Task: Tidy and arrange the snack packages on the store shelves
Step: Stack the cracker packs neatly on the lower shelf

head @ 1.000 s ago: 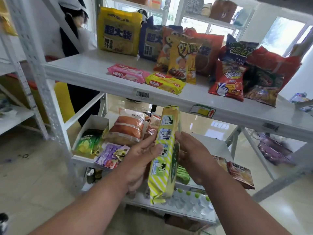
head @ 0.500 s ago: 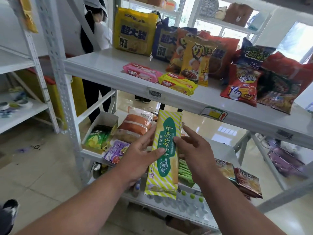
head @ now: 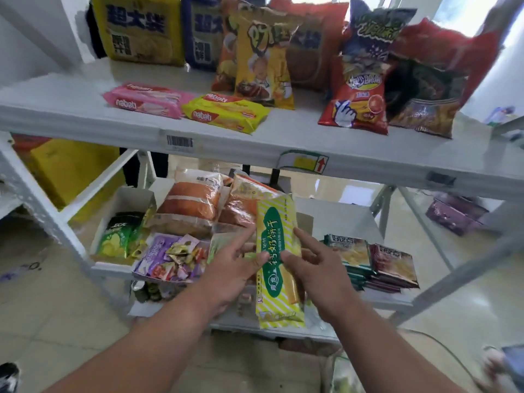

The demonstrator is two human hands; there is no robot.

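Observation:
A long yellow-and-white striped biscuit pack [head: 279, 259] with a green label stands upright in front of the lower shelf [head: 348, 211]. My left hand [head: 232, 272] pinches its left edge, thumb on the front. My right hand [head: 317, 275] pinches its right edge, thumb on the front. On the upper shelf [head: 71, 109] lie a pink wafer pack [head: 147, 100] and a yellow wafer pack [head: 224, 112], with several chip bags such as a yellow one [head: 263, 58] standing behind.
The lower shelf holds a white box [head: 127, 199] with a green bag [head: 119, 234], orange bread bags [head: 190, 202], a purple candy bag [head: 170, 258] and stacked flat packs [head: 371, 259] at the right. White uprights [head: 37, 208] frame the left side. Purple crates [head: 453, 217] sit beyond.
The pack has turned from edge-on to label facing me and stayed upright between both hands. My view has moved closer to the shelves.

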